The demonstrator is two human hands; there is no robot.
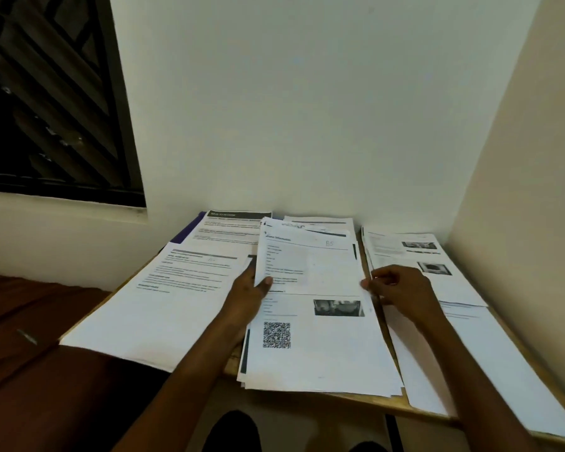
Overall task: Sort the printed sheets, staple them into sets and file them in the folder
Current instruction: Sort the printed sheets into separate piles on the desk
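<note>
A pale, smooth wall fills the upper view, with a dark window barred by slanted slats at the left. Below it a wooden table with a light, rounded front edge stands in the corner, almost wholly covered with printed sheets. A brown, folded cloth surface lies just left of the table. The left pile is flat white paper with blurred lines of text and a faint handwritten mark near its top; behind it a sheet with a dark header band reads something like "MULTI-ROOM", and a purple edge, perhaps the folder, shows under it. The middle pile has uneven edges and carries a small greyscale photo and a square QR code. The right pile shows two small photos. Raised off the middle pile, the top sheet bears a heading ending in "Information" and a handwritten "B5". The left hand pinches its left edge, thumb on the face, the grip narrow on the paper. The right hand pinches the right edge with curled fingers.
</note>
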